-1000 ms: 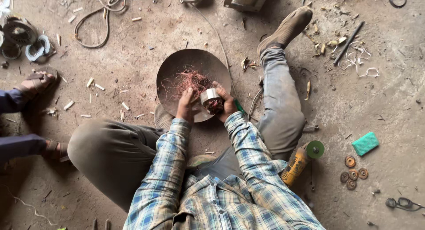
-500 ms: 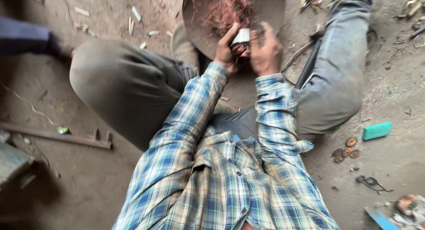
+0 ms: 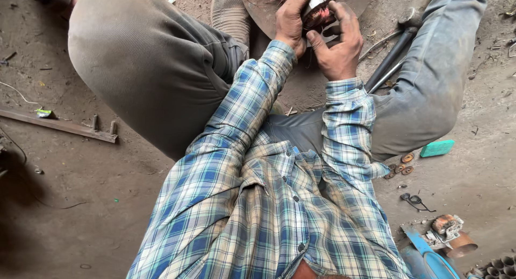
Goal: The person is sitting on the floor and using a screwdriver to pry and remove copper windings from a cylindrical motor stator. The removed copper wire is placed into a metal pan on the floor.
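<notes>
Top centre of the frame: both hands close around a small shiny metal cylinder stuffed w/ reddish copper wire. Left hand wraps its left side, fingers curled tight, prob. to steady it. Right hand clamps from right and below, thumb pressing toward the wire end, so the piece sits pinched between the two, held up just over the round rusty metal pan. Judging by the wire scraps at the pan's top edge, it's held there so bits fall in.

Person sits on the dirt floor, knees spread, pan between the legs; the plaid-shirt forearms run up the middle and block most of the pan and the cylinder's underside.

Around: dark long-handled metal tool leans by the grey trouser leg at upper right, near the right hand. Right-centre: flat teal rectangular block, a few small copper-coloured rings just beside it, a loop of black wire below. Lower right corner: blue metal housing w/ rusty parts. Left edge: rusty flat metal bar w/ short pegs, well apart from the hands.
</notes>
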